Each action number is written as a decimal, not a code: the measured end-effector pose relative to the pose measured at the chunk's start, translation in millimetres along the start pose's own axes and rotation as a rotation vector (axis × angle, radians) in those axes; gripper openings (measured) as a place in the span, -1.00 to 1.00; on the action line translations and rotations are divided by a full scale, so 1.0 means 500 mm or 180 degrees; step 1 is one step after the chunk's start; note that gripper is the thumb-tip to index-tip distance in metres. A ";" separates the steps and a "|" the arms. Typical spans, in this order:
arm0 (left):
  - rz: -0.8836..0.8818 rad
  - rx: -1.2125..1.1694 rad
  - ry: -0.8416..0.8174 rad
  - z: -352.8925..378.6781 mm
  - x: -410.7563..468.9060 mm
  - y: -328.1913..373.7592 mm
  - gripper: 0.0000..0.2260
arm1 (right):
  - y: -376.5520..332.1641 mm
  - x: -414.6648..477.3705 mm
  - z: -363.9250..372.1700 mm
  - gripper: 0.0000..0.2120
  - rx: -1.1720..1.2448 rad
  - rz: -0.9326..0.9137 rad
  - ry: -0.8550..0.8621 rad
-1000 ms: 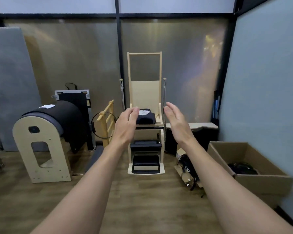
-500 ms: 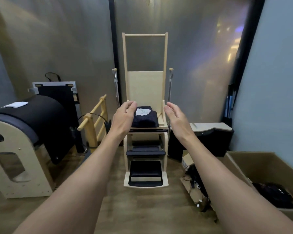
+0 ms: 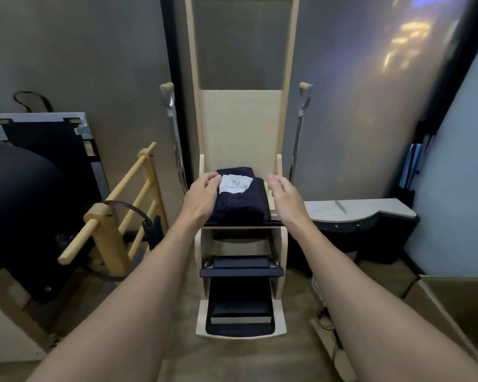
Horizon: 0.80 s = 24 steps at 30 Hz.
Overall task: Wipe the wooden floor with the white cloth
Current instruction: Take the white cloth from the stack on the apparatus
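Note:
A small white cloth [image 3: 235,183] lies on a folded dark blue fabric [image 3: 238,205] on the seat of a tall wooden chair [image 3: 240,128]. My left hand [image 3: 203,198] reaches over the dark fabric, its fingertips at the cloth's left edge, fingers relaxed. My right hand [image 3: 284,198] hovers just right of the fabric, fingers loosely extended and holding nothing. The wooden floor [image 3: 177,326] spreads below the chair.
A black padded barrel [image 3: 20,216] and a wooden ladder rack [image 3: 122,216] stand at the left. A white-topped dark bench [image 3: 364,213] sits right of the chair, and a cardboard box [image 3: 458,312] is at the lower right. Cables lie on the floor beside it.
The view has closed in on the chair. Both hands have moved forward, and my left hand now reaches the edge of the white cloth.

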<state>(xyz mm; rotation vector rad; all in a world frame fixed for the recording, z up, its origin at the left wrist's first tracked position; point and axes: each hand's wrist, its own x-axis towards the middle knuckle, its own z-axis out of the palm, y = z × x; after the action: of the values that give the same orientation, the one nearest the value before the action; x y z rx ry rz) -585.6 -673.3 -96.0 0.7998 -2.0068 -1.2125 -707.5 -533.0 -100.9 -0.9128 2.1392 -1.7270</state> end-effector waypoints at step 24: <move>-0.1292 0.0535 -0.0516 0.394 1.045 -0.595 -0.66 | 0.541 1.004 0.336 -0.61 -0.0221 0.1742 -0.0179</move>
<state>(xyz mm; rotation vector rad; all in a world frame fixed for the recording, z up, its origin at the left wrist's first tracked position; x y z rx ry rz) -1004.2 -1089.4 -323.3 1.2759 -2.1650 -1.3785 -1088.9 -940.3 -305.5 -0.3298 2.1545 -1.3421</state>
